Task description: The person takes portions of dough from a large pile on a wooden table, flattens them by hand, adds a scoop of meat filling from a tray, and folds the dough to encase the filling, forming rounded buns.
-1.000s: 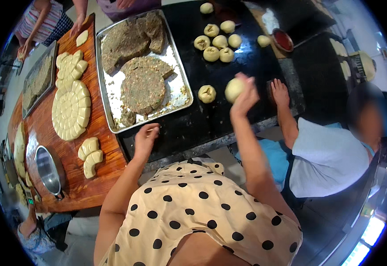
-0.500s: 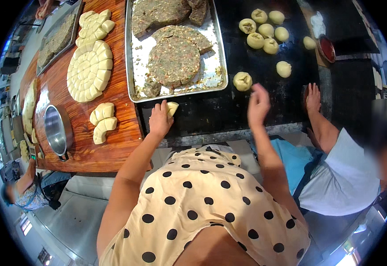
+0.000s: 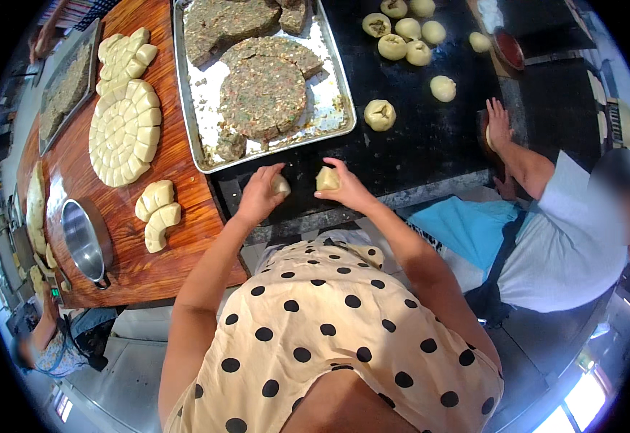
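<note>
Over the near edge of the black work surface (image 3: 416, 155), my two hands are a short way apart. My left hand (image 3: 257, 196) is curled over a pale dough piece (image 3: 280, 185), which its fingers partly cover. Between thumb and fingers, my right hand (image 3: 347, 189) holds another dough piece (image 3: 326, 179). Beyond it sits a round dough bun (image 3: 380, 115) with a gathered top. Just past my left hand lies a metal tray (image 3: 279, 153) bearing brown, speckled filling (image 3: 264, 94), part of it shaped into a thick disc.
Several dough buns (image 3: 408, 29) are grouped farther back. On the wooden table (image 3: 196, 216) at left are cut dough pieces (image 3: 125, 133), a steel bowl (image 3: 87, 242) and another filling tray (image 3: 69, 94). A co-worker's hand (image 3: 499, 126) presses on the black surface at right, near a red-lined dish (image 3: 508, 49).
My right hand has come left and nearer from beside the bun and now grips a dough piece. My left hand stays by its dough. The whole view has shifted slightly.
</note>
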The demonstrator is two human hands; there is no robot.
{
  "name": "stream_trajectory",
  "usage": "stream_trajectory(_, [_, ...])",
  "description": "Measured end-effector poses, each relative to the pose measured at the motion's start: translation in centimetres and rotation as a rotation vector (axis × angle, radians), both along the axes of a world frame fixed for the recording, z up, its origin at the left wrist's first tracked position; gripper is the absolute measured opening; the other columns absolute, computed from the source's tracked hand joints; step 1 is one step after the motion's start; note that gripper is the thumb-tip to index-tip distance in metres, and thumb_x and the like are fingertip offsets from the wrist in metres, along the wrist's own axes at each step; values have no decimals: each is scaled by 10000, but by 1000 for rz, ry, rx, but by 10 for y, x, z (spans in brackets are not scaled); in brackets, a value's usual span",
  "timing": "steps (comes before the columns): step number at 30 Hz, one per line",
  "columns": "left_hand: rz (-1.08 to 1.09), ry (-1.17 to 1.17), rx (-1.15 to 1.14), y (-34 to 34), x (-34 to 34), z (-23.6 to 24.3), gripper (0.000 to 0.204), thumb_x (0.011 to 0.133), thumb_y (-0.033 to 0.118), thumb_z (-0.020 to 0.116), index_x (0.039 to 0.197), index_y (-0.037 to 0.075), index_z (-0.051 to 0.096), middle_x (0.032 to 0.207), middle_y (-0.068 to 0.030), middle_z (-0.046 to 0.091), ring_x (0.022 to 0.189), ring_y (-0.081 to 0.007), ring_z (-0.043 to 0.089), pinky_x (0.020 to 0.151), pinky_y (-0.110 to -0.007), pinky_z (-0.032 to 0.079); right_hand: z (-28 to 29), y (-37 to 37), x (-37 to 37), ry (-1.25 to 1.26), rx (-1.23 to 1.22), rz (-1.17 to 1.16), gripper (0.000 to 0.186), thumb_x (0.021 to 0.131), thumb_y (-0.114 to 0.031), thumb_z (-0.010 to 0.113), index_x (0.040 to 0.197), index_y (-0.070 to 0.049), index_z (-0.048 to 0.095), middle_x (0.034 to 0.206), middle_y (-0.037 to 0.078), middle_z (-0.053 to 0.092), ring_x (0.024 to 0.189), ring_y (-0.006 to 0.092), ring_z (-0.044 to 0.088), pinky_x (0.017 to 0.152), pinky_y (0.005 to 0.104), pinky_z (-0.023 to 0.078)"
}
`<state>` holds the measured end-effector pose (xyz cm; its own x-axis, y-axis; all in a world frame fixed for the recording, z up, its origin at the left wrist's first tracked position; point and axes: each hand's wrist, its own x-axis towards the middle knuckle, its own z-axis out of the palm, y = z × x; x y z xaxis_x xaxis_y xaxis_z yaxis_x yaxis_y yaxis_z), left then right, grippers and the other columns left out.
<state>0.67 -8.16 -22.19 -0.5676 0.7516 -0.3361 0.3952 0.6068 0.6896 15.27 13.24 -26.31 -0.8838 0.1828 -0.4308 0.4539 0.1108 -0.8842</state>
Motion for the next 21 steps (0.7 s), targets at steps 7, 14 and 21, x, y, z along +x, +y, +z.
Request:
stream_trajectory(7, [-130, 386, 178, 21, 18, 6, 531, 705, 37, 727, 1216, 42, 583, 1278, -185, 544, 1216, -382, 499, 1037, -462, 411, 24, 50, 27, -71, 597, 252, 629, 663, -276, 865, 1226, -142, 618, 1057, 117, 579, 1043, 328, 574, 901, 392, 477])
stream_trajectory(14, [153, -625, 326, 99, 84, -52, 484, 838, -12, 668, 1302, 10, 531, 1260, -173, 562, 1056, -256, 640, 912, -349, 532, 18, 56, 35, 4, 359, 169, 592, 844, -148, 672, 1400, -89, 476, 1424, 197, 462, 1345, 372, 400, 1100, 424, 348])
stream_trajectory(21, [194, -524, 204, 127, 95, -63, 363, 855, -72, 597, 1210, 0, 580, 1154, -143, 601, 1025, -244, 653, 902, -331, 527, -38, 28, -7, -309, 972, -570, 625, 1018, -398, 394, 1449, 51, 344, 1555, 247, 246, 1465, 358, 188, 1199, 454, 137])
